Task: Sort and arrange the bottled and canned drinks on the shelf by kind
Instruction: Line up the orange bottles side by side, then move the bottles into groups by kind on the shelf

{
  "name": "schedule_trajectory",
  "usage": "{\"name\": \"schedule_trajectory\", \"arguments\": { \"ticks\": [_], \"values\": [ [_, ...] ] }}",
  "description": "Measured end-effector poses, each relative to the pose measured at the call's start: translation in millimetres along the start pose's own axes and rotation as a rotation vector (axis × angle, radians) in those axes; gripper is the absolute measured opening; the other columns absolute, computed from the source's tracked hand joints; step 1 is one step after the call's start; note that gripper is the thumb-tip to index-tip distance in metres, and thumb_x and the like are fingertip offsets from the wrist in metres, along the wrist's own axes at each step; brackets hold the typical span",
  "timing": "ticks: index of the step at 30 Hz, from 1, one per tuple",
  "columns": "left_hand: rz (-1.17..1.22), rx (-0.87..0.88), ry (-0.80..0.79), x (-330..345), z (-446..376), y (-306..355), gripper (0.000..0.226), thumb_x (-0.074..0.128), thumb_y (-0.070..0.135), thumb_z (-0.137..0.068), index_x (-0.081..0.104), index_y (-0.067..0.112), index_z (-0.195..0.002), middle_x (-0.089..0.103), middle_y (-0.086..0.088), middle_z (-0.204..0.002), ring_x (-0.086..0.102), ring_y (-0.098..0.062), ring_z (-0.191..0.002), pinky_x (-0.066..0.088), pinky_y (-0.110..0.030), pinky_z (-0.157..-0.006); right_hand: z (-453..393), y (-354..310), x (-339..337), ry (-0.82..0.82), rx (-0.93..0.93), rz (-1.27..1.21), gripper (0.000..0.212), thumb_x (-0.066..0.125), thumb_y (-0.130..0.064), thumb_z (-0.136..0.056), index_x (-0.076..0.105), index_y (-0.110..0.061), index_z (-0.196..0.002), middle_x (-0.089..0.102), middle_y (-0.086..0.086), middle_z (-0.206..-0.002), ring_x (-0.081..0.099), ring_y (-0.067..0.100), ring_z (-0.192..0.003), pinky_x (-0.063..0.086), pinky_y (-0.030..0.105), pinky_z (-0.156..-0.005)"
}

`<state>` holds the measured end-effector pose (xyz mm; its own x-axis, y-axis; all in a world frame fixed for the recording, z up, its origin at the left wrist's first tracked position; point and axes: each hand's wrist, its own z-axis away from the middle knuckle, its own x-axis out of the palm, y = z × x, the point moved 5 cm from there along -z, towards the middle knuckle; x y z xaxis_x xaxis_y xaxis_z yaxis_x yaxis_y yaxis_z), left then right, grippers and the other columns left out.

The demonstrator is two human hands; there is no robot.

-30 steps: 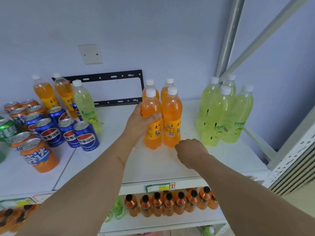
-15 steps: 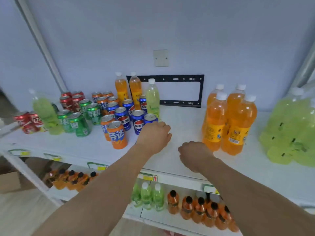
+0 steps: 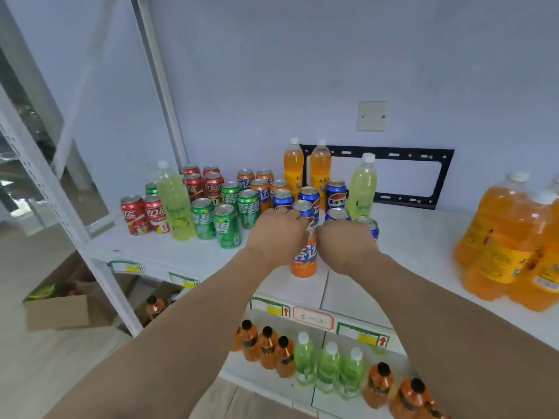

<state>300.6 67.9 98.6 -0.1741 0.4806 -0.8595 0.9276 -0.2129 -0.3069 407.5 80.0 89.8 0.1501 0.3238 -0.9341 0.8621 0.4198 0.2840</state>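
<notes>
Both hands — orange can

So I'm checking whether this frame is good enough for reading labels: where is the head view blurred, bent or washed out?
Head view: lighting is soft and even, with no hard glare; the blue cans and green cans read sharply at centre; the big orange bottles at the right edge are smeared and stretched; the shelf upright leans from wide-angle distortion; both hands, left hand and right hand, look slightly soft.

**Even light, warped edges on the drinks shelf**

Soft, bright light fills the scene, casting only faint shadows on the white shelf. The wide lens bends the frame post, and the orange bottles at right smear into blur.
</notes>
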Motion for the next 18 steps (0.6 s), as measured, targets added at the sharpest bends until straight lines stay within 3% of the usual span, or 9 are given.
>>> {"name": "schedule_trajectory", "arguments": {
  "ticks": [2,6,10,14,16,18],
  "values": [
    [0.009,-0.004,0.028,3,-12,-8,0.029,0.044,0.034,-0.099,0.063,0.016,-0.112,0.066,-0.006,-0.108,0.061,-0.027,-0.097,0.045,-0.038,-0.075,-13,9,-7,0.036,0.058,-0.017,0.013,0.05,-0.017,-0.093,0.061,-0.018,-0.099,0.064,0.002,-0.1,0.062,0.024,-0.089,0.036,0.03,-0.052],
    [0.061,0.006,0.115,10,-46,-15,0.028,0.045,0.035,-0.099,0.066,0.016,-0.102,0.067,-0.005,-0.098,0.061,-0.025,-0.087,0.048,-0.037,-0.07,-40,48,-8,0.185,0.193,-0.159,0.02,0.049,-0.03,-0.096,0.057,-0.018,-0.11,0.062,0.003,-0.106,0.059,0.022,-0.091,0.049,0.035,-0.071],
    [0.088,-0.008,0.164,24,-81,-21,0.033,0.04,0.037,-0.1,0.065,0.017,-0.109,0.066,-0.002,-0.099,0.061,-0.021,-0.087,0.044,-0.033,-0.067,-63,103,17,0.266,0.499,-0.418,0.059,0.058,-0.047,-0.091,0.04,-0.015,-0.136,0.05,0.007,-0.13,0.05,0.026,-0.115,0.046,0.039,-0.09],
    [0.146,-0.08,0.135,45,-116,-32,0.033,0.042,0.04,-0.1,0.067,0.02,-0.108,0.067,0.0,-0.099,0.062,-0.02,-0.087,0.047,-0.032,-0.067,-92,146,70,0.149,0.843,-0.913,0.105,0.075,-0.057,-0.074,0.017,-0.013,-0.149,0.033,0.011,-0.149,0.038,0.031,-0.134,0.043,0.048,-0.103],
    [0.173,-0.125,0.124,56,-127,-37,0.034,0.042,0.042,-0.101,0.067,0.021,-0.108,0.067,0.002,-0.1,0.062,-0.018,-0.087,0.048,-0.031,-0.065,-104,156,96,0.07,0.901,-1.098,0.113,0.082,-0.053,-0.068,0.015,-0.012,-0.149,0.036,0.013,-0.148,0.045,0.034,-0.129,0.047,0.049,-0.098],
    [0.188,-0.151,0.101,68,-134,-41,0.035,0.04,0.044,-0.101,0.066,0.022,-0.111,0.067,0.003,-0.103,0.062,-0.017,-0.089,0.049,-0.03,-0.065,-116,161,119,-0.001,0.883,-1.211,0.108,0.085,-0.047,-0.066,0.021,-0.009,-0.143,0.049,0.014,-0.133,0.055,0.031,-0.113,0.051,0.045,-0.088]
  ]
}}
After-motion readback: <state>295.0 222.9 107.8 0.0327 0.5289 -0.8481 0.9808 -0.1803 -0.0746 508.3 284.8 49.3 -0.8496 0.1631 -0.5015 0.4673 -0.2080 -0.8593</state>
